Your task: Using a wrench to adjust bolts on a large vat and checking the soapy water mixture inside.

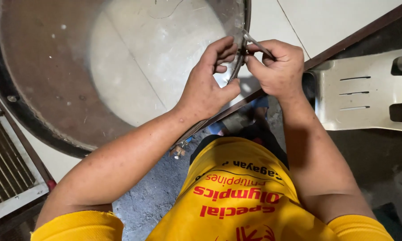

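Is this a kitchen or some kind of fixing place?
Probably a repair workshop, not a kitchen: a big rusty metal drum tipped open, a loose metal panel with slots, and a rough concrete floor.

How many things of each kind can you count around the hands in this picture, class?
Hands: 2, the left hand and the right hand
Large round metal drums: 1
Thin metal rods pinched at the drum's rim: 1
Pale slotted metal panels: 1
Grilles in white frames: 1
Total: 6

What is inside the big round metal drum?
Through the drum only pale tiled floor shows. The left hand and right hand cover part of its rim.
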